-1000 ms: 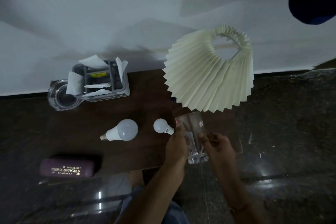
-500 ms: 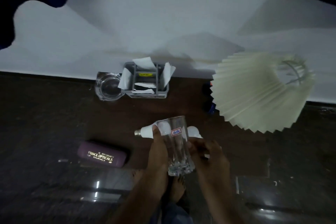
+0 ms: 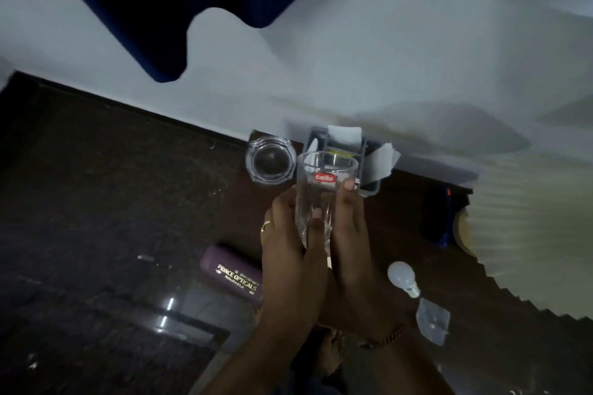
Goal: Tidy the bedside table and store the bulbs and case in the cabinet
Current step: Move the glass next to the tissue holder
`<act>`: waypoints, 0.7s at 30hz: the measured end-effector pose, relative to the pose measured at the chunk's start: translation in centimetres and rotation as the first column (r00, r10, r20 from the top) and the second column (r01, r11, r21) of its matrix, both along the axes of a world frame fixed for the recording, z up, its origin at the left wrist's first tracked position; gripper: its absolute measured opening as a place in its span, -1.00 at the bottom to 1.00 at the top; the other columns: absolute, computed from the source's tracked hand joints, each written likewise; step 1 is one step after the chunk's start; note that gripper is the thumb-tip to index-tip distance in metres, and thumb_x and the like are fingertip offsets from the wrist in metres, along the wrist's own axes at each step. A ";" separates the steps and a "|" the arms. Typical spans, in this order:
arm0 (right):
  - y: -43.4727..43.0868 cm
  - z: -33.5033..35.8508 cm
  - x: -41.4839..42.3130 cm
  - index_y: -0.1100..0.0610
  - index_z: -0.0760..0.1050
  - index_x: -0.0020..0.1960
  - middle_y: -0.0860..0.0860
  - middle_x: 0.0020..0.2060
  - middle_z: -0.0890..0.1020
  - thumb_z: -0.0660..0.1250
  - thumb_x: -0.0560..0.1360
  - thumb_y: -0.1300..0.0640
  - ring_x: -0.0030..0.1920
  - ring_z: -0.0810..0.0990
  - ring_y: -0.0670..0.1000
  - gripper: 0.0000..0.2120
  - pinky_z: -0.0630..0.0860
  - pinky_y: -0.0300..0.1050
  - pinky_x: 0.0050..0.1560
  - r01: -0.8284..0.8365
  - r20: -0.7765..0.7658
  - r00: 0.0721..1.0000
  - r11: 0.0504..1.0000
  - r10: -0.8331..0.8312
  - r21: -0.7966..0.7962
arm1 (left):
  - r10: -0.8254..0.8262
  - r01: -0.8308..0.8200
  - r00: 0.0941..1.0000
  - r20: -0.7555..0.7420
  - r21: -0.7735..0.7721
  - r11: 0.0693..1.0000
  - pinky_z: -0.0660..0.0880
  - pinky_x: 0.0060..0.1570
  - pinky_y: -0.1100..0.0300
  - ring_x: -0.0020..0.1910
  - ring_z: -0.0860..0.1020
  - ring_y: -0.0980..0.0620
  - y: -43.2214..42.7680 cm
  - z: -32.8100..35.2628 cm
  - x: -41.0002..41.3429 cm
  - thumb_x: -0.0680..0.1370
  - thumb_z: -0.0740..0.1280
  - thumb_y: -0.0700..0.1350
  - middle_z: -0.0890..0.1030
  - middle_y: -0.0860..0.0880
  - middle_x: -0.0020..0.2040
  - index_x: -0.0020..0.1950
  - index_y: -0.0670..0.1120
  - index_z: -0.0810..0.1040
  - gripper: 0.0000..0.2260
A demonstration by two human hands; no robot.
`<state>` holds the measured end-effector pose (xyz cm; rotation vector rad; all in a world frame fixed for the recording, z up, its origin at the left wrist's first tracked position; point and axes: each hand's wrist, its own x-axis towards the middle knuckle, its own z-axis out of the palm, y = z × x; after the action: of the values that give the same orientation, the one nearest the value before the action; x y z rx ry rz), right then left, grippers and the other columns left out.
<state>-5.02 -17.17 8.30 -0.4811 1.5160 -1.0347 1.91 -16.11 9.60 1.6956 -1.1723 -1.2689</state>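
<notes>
Pleated lampshade (image 3: pixel 529 218) at right, overhanging bench (image 3: pixel 407 212). Left hand (image 3: pixel 288 250) and right hand (image 3: pixel 349 247) both wrapped round clear tumbler (image 3: pixel 324 192). Purple spectacle case (image 3: pixel 231 279) just left of left hand. Small bulb (image 3: pixel 401 276) on bench, right of right hand, not touching.

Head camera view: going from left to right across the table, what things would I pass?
Purple Prince Opticals spectacle case → Cello drinking glass, held in both hands → small white bulb → pleated lampshade.
</notes>
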 end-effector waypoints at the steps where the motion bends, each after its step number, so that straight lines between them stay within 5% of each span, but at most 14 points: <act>1: -0.9 0.0 0.4 0.08 0.32 0.36 0.02 0.29 0.49 0.05 0.46 -0.28 0.29 0.46 0.03 -0.39 0.41 -0.22 0.15 0.005 -0.013 1.000 1.000 -0.005 -0.025 | 0.007 -0.006 1.000 0.012 -0.041 0.999 0.51 0.12 -0.07 0.10 0.57 0.06 -0.7 0.4 0.7 0.54 0.20 0.04 0.60 0.03 0.07 0.16 0.06 0.44 -0.78; 5: -3.1 0.1 2.5 -0.11 0.50 0.15 -0.06 0.12 0.62 0.06 0.33 -0.42 0.17 0.57 -0.04 -0.42 0.47 0.07 0.24 0.072 -0.084 0.993 0.988 -0.084 -0.138 | 0.020 -0.009 0.994 0.109 -0.104 0.995 0.60 -0.13 -0.07 -0.19 0.65 0.10 -3.7 1.7 4.0 0.56 0.21 0.06 0.67 0.02 -0.19 -0.05 0.07 0.55 -0.85; 9: -5.1 -0.4 4.0 -0.24 0.53 -0.10 -0.31 -0.15 0.64 0.08 0.45 -0.31 0.00 0.58 -0.29 -0.71 0.49 -0.26 0.07 0.045 -0.155 0.984 0.965 -0.087 -0.258 | 0.063 -0.065 0.989 0.132 0.011 0.998 0.60 -0.12 -0.17 -0.25 0.66 -0.12 -7.5 2.9 6.7 0.37 0.16 0.40 0.67 -0.13 -0.33 -0.20 -0.13 0.59 -0.42; 11: -5.9 -0.8 4.4 -0.22 0.48 -0.12 -0.38 -0.19 0.61 0.06 0.48 -0.21 -0.05 0.55 -0.37 -0.77 0.42 -0.48 -0.03 -0.051 -0.208 0.978 0.949 -0.016 -0.311 | 0.008 -0.026 0.985 0.170 0.103 0.994 0.60 -0.09 -0.17 -0.28 0.66 -0.15 -9.7 3.2 8.2 0.31 0.20 0.43 0.67 -0.15 -0.37 -0.23 -0.17 0.59 -0.37; 14: -6.7 -1.6 4.5 -0.20 0.44 -0.13 -0.22 -0.16 0.61 0.02 0.53 -0.12 0.01 0.53 -0.28 -0.77 0.34 -0.60 -0.09 -0.165 -0.230 0.970 0.919 0.084 -0.358 | -0.103 0.062 0.975 0.196 0.206 0.977 0.63 -0.12 -0.07 -0.34 0.67 -0.12 -12.6 3.6 9.8 0.35 0.34 0.18 0.67 -0.12 -0.42 -0.32 -0.15 0.63 -0.62; 18: -8.1 -1.6 4.1 -0.05 0.38 0.16 -0.20 0.02 0.55 -0.05 0.51 -0.18 0.09 0.50 -0.38 -0.62 0.36 -0.56 0.05 -0.309 -0.223 0.947 0.838 0.230 -0.450 | -0.237 0.182 0.904 0.356 0.181 0.966 0.57 -0.43 0.32 -0.48 0.63 0.13 -14.8 3.7 11.0 0.40 0.39 -0.11 0.66 0.00 -0.48 -0.37 -0.17 0.65 -0.81; 21: -9.5 -0.8 2.8 -0.04 0.46 -0.02 -0.39 -0.23 0.58 -0.11 0.52 -0.21 -0.12 0.51 -0.46 -0.57 0.38 -0.60 -0.09 -0.408 -0.363 0.890 0.835 0.275 -0.368 | -0.279 0.272 0.807 0.520 0.090 0.958 0.58 -0.28 0.24 -0.38 0.65 0.06 -15.2 3.5 11.0 0.43 0.38 -0.11 0.68 -0.05 -0.41 -0.27 -0.18 0.67 -0.83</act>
<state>-2.18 -26.63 7.48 -1.2354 1.3743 -1.0412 12.87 -31.36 13.15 2.0096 -1.7946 -0.9848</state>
